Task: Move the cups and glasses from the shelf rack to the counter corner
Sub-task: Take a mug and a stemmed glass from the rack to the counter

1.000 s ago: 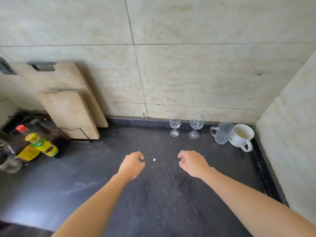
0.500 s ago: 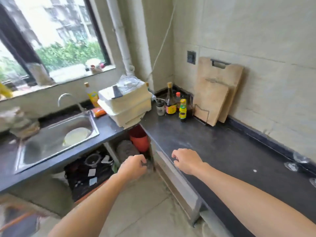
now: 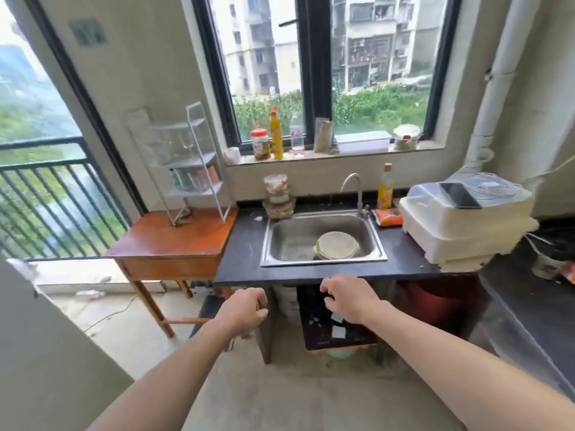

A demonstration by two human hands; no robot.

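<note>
A white wire shelf rack (image 3: 186,164) stands on a small wooden table (image 3: 174,241) at the left, by the window. Clear glasses (image 3: 183,144) show blurred on its upper tier, and coloured cups (image 3: 194,178) sit on the tier below. My left hand (image 3: 244,309) and my right hand (image 3: 345,298) hang in front of me, below the counter's front edge, far from the rack. Both hold nothing, with fingers loosely curled. The counter corner with the moved glasses is out of view.
A dark counter (image 3: 245,259) holds a steel sink (image 3: 323,241) with bowls in it and a white covered dish rack (image 3: 463,222) at the right. Bottles and jars line the windowsill (image 3: 336,152). A balcony railing (image 3: 53,209) lies at the left.
My view has swung left from the counter corner with the wine glasses and mugs, past the cutting boards, to the sink and the shelf rack. Both hands stay empty.
</note>
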